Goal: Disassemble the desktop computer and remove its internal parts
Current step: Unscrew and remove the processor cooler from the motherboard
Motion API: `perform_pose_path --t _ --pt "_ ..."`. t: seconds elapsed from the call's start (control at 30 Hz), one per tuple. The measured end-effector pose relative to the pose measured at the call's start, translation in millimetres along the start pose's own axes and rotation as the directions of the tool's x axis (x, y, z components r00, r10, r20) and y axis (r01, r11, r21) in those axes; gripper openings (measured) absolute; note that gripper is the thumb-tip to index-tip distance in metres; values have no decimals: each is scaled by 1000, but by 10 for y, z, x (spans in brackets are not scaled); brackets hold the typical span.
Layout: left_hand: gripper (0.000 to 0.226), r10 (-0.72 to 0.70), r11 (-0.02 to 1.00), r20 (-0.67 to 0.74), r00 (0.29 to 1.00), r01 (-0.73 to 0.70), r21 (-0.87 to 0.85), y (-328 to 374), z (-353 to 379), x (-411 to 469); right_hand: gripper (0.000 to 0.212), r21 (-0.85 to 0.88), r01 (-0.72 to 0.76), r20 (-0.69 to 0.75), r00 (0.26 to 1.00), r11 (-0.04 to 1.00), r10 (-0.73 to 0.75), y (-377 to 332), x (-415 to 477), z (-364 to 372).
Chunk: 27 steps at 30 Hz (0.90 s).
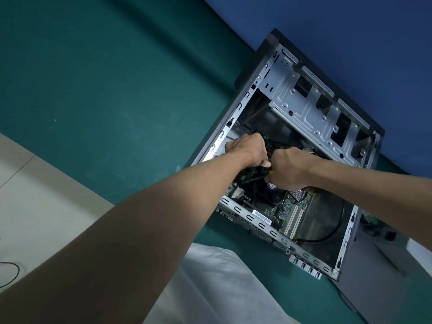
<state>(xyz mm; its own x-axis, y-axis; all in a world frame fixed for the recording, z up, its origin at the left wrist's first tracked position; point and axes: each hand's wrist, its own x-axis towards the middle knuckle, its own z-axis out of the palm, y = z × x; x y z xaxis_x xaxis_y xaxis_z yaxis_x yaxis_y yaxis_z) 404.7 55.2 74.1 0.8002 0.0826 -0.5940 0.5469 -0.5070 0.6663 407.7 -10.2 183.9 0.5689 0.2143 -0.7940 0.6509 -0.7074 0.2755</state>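
The desktop computer case [311,106] lies on its side with the panel off, on a teal surface [117,90]. Inside I see the green motherboard [292,206], white expansion slots [292,222] and a black cooler fan with a purple sticker [272,187]. My left hand [247,148] reaches in over the case's left edge, its fingers bent down among dark parts and hidden. My right hand [289,167] is curled in a fist just right of it, above the fan, gripping a tool with a yellow and black handle [271,172], mostly hidden by the fist.
A silver drive cage fills the case's far end. A black cable [327,238] loops over the case's near right floor. A white cloth [222,277] lies close in front of me. A grey panel [374,265] lies right of the case. A blue wall [350,31] stands behind.
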Motion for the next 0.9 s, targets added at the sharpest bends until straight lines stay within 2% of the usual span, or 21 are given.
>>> perform_pose_path --t 0.07,0.13,0.3,0.37,0.4,0.47,0.53,0.57,0.63,0.67,0.73,0.8,0.83,0.87,0.9 --pt "4 5 1000 -6 1000 -6 -14 -3 15 12 24 215 -131 103 989 968 111 29 22 17" --pt "11 6 1000 -15 1000 -6 -18 -5 16 11 29 400 -237 212 964 885 162 15 54 25" --pt "22 -3 1000 -15 1000 3 -2 2 5 -13 29 610 -355 364 920 709 149 -17 89 31" --pt "17 -3 1000 -14 1000 3 -4 -6 9 6 24 632 -350 390 915 691 106 16 65 68" --pt "16 -1 1000 -10 1000 1 -9 -5 11 10 24 581 -295 358 930 759 87 25 54 88" --pt "17 2 1000 -14 1000 -2 -2 -3 14 10 23 318 -91 199 980 944 27 7 8 130" --pt "22 1 1000 -17 1000 0 10 0 6 6 23 -15 116 13 993 993 -116 -35 -32 158" --pt "24 0 1000 -17 1000 1 12 1 1 4 24 -194 196 -40 977 961 -207 -55 -66 155" --pt "27 1 1000 -12 1000 -1 16 10 -11 -9 27 -498 317 -96 905 807 -415 -67 -142 141" --pt "27 2 1000 -9 1000 -2 16 17 -12 -18 28 -593 343 -82 874 729 -478 -52 -167 138" --pt "27 1 1000 -11 1000 -1 16 25 -14 -25 32 -630 338 -91 862 699 -499 -19 -172 136" --pt "25 1 1000 -12 1000 0 13 22 -8 -16 26 -397 296 -210 892 869 -400 19 -141 194" --pt "23 1 1000 -12 1000 0 15 16 -6 -2 20 -198 247 -272 916 949 -295 22 -117 227" --pt "21 -1 1000 -10 1000 2 12 8 -4 15 22 54 173 -286 946 983 -151 23 -82 248" --pt "17 -5 1000 -7 1000 5 4 1 1 29 25 322 62 -216 976 945 10 38 -52 248"
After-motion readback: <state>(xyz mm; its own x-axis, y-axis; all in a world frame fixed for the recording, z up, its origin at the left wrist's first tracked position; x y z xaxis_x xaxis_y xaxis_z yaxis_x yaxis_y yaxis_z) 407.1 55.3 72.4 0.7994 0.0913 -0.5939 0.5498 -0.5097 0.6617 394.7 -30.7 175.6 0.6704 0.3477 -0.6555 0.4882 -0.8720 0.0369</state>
